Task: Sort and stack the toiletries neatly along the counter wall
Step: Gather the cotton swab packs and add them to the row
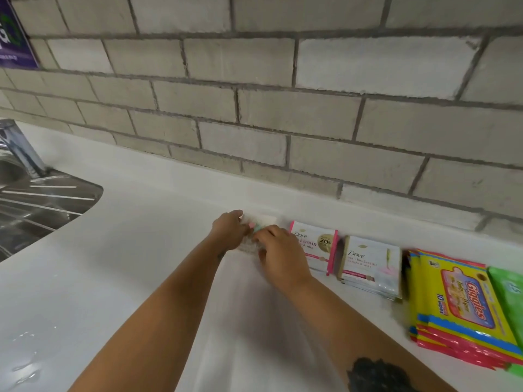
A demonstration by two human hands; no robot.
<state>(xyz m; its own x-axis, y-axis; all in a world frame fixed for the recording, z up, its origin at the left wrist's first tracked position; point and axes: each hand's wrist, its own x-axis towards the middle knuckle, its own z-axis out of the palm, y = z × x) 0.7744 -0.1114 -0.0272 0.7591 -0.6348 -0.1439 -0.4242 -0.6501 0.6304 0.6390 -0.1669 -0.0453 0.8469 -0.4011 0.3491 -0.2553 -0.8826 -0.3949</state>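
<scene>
Both hands meet on a small stack of white sachets (264, 221) lying by the wall at the back of the white counter (119, 278). My left hand (229, 230) holds its left side. My right hand (278, 256) covers its right side and most of the stack is hidden. To the right lie a pile of Dove sachets with pink edges (319, 244), a second pile of Dove sachets (370, 264), a stack of yellow Giggles wipes packs (458, 301) and a green pack (509, 292) at the frame edge.
A steel sink with a ribbed drainboard (42, 199) and a tap (19, 148) sit at the left. Grey brick wall (254, 108) rises behind the counter's white upstand. A purple poster (14, 38) hangs top left. Water drops (25, 357) lie bottom left.
</scene>
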